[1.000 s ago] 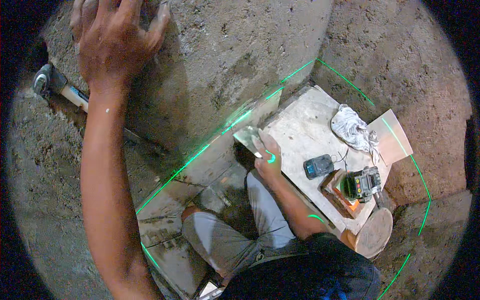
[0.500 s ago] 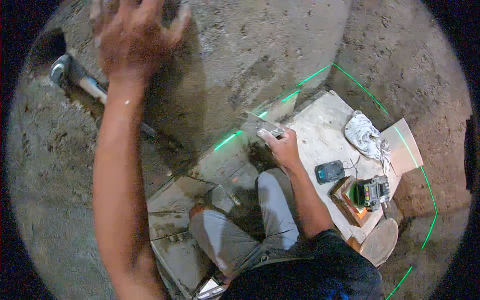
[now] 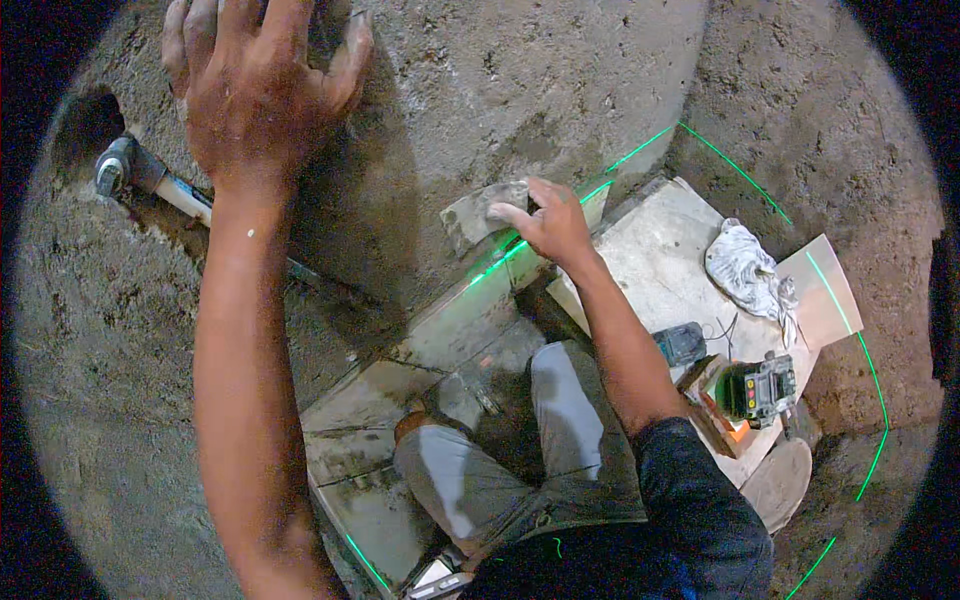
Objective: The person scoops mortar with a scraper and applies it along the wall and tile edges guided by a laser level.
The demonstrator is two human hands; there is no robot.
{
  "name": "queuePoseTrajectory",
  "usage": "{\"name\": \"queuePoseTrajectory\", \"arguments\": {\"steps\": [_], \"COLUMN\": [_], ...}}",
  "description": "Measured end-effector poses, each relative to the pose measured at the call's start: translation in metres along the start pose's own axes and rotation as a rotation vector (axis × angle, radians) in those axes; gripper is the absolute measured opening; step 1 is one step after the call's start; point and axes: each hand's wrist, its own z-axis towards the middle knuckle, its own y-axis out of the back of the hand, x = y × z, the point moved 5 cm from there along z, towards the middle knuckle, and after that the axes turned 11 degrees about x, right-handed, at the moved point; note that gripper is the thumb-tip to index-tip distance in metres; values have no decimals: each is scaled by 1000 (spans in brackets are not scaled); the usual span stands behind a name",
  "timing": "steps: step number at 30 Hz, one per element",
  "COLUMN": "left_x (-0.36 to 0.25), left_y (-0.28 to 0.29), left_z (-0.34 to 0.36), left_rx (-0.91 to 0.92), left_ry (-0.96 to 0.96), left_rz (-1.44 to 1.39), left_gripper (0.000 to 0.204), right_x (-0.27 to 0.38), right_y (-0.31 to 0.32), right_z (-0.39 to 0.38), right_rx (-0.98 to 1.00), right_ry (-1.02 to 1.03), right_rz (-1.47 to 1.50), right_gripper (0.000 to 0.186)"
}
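Observation:
Fingers spread, my left hand [image 3: 255, 100] rests near or against the rough grey wall [image 3: 440, 90] at the upper left; its fingertips run partly out of the picture. In the middle, my right hand [image 3: 550, 222] grips a small flat grey piece [image 3: 480, 215], which looks like a cut of tile, by its right end. The piece lies close to the wall, just above a row of wall tiles [image 3: 455, 315]. A bright green laser line [image 3: 495, 262] runs along the top of that row, below my right hand.
A pipe with a fitting [image 3: 120, 165] protrudes from a wall recess at left. To the right, a pale board [image 3: 650, 245] carries a striped cloth [image 3: 745, 265], a battery [image 3: 680, 343] and a laser level [image 3: 762, 388] on stacked blocks. A pinkish tile [image 3: 822, 288] leans beyond; a round disc [image 3: 785, 485] sits nearer.
My right hand has moved up toward the wall with the grey piece, from below the green line to above it. My left hand stays spread in nearly the same place.

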Motion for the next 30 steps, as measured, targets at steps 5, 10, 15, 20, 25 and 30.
{"name": "queuePoseTrajectory", "arguments": {"steps": [5,10,15,20,25,30], "left_x": [0,-3,2,6,10,14], "left_y": [1,1,-1,-7,-13,-13], "left_z": [-1,0,-2,2,1,0], "left_rx": [-12,-9,8,-94,-88,-90], "left_ry": [-1,32,19,-33,-49,-52], "left_rz": [-6,-29,-46,10,-6,-59], "left_gripper": [48,47,48,45,47,47], "right_x": [-34,-62,-43,1,62,99], "right_y": [21,55,86,60,-20,-61], "right_z": [8,7,-36,-77,-30,-15], "right_rx": [-95,-136,-251,-492,-519,-609], "right_ry": [-40,-137,-219,-299,-290,-350], "right_rz": [292,47,194,150,221,378], "right_gripper": [45,38,32,26,46,54]}}
